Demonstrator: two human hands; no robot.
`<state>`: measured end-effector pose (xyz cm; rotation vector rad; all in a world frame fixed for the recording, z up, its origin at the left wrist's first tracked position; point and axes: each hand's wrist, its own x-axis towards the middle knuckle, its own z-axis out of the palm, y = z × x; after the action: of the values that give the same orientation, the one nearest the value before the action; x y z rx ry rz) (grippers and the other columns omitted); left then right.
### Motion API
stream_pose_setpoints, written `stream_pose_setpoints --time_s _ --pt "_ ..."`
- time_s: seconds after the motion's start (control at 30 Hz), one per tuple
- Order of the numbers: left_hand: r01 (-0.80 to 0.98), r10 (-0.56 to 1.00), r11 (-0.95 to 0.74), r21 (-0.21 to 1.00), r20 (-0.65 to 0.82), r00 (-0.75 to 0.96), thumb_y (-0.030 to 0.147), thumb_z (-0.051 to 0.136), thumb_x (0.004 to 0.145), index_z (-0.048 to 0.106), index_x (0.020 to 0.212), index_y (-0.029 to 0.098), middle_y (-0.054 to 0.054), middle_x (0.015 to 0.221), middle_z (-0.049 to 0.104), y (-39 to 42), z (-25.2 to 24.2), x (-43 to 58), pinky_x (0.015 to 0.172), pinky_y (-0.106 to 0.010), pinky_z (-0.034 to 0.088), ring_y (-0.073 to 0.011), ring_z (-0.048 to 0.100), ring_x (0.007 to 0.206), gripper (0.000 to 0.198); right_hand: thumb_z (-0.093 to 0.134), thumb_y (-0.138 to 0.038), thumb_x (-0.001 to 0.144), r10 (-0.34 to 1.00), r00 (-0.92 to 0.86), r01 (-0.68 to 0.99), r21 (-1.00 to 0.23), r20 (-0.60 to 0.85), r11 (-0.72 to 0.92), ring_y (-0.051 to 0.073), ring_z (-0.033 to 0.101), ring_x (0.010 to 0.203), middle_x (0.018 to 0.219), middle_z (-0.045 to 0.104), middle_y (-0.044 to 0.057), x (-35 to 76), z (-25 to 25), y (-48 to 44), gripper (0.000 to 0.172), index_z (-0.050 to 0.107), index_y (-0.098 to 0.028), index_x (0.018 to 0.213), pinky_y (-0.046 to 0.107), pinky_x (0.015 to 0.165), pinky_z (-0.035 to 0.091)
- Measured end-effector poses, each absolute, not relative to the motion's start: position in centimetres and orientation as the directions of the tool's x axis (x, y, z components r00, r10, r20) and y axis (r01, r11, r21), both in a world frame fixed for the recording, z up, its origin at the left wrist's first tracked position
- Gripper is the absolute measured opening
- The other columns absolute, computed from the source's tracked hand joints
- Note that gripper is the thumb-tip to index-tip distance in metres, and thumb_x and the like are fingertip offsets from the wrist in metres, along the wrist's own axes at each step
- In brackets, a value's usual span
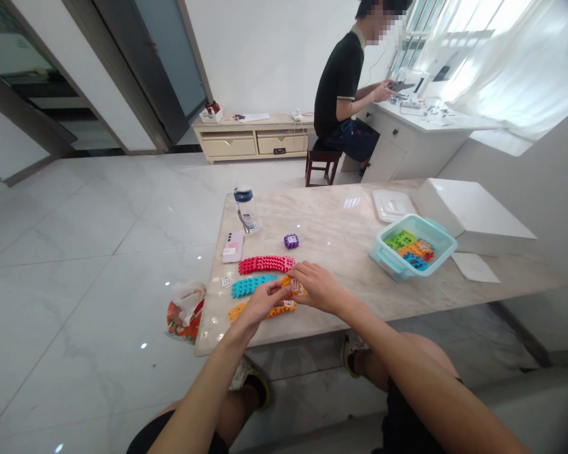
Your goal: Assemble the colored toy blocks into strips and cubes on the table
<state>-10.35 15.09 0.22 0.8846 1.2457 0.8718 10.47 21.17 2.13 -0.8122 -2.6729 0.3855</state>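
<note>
Between my two hands, above the near part of the table, is an orange notched building piece with a printed white patch. My left hand pinches its left side with thumb and fingers. Curled over its right side is my right hand. Around them lie joined pieces in rows: a red row at the back, a blue row in the middle, and an orange row in front, partly hidden by my left hand. A purple notched piece sits alone behind the red row.
A light-blue tub with green, orange and blue pieces stands right, near a clear lid and white box. Left are a bottle, phone and paper slip. A person sits at a farther desk.
</note>
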Motion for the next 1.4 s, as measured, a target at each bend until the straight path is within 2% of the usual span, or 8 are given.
stream_pose_setpoints --time_s 0.27,0.53,0.87,1.07,1.2,1.4 --pt "0.018 0.924 0.38 0.925 -0.38 0.046 0.065 0.09 0.071 0.072 0.086 0.019 -0.002 0.083 0.068 15.1 0.5 -10.6 0.075 -0.031 0.048 -0.0192 0.062 0.081 0.052 0.083 -0.037 0.097 0.566 -0.792 0.485 -0.326 0.23 0.811 0.03 0.065 0.118 0.126 0.071 0.012 10.2 2.1 21.3 0.047 0.065 -0.018 0.135 0.045 0.098 0.058" --pt "0.031 0.925 0.378 0.925 -0.379 0.031 0.068 0.09 0.07 0.073 0.091 0.019 -0.004 0.088 0.073 15.1 0.5 -10.5 0.075 -0.032 0.05 -0.0234 0.069 0.087 0.056 0.078 -0.044 0.101 0.572 -0.789 0.488 -0.336 0.224 0.805 0.029 0.065 0.116 0.124 0.072 0.012 10.4 2.1 21.4 0.042 0.067 -0.018 0.133 0.045 0.098 0.057" --pt "0.042 0.928 0.368 0.929 -0.37 0.035 0.068 0.087 0.076 0.074 0.094 0.019 -0.006 0.091 0.077 15.2 0.1 -10.8 0.077 -0.033 0.052 -0.0257 0.075 0.088 0.054 0.08 -0.044 0.1 0.611 -0.782 0.55 -0.323 0.127 0.77 0.028 0.067 0.115 0.123 0.073 0.012 10.5 2.3 21.4 0.041 0.068 -0.019 0.13 0.04 0.096 0.055" --pt "0.189 0.965 0.249 0.95 -0.26 0.032 0.068 0.085 0.073 0.071 0.084 0.02 -0.006 0.076 0.074 15.9 -0.6 -11.2 0.074 -0.035 0.052 -0.0255 0.072 0.077 0.051 0.084 -0.041 0.096 0.623 -0.782 0.6 -0.24 0.027 0.763 0.03 0.068 0.113 0.121 0.074 0.014 10.7 3.3 21.2 0.04 0.07 -0.015 0.124 0.041 0.094 0.055" --pt "0.269 0.978 0.209 0.94 -0.205 -0.041 0.065 0.081 0.075 0.071 0.081 0.02 -0.007 0.079 0.076 16.2 -0.4 -12.2 0.076 -0.036 0.054 -0.0258 0.073 0.078 0.047 0.086 -0.038 0.094 0.641 -0.767 0.624 -0.252 -0.02 0.74 0.029 0.068 0.115 0.123 0.072 0.014 12.1 4.1 21.0 0.043 0.071 -0.016 0.128 0.039 0.096 0.054" --pt "0.246 0.982 0.16 0.956 -0.128 -0.141 0.059 0.082 0.078 0.074 0.09 0.019 -0.007 0.087 0.079 16.0 0.9 -13.3 0.078 -0.034 0.056 -0.023 0.074 0.08 0.043 0.084 -0.031 0.094 0.67 -0.735 0.676 -0.198 -0.105 0.71 0.032 0.068 0.116 0.128 0.069 0.016 13.8 2.9 20.4 0.04 0.073 -0.016 0.129 0.042 0.096 0.056"
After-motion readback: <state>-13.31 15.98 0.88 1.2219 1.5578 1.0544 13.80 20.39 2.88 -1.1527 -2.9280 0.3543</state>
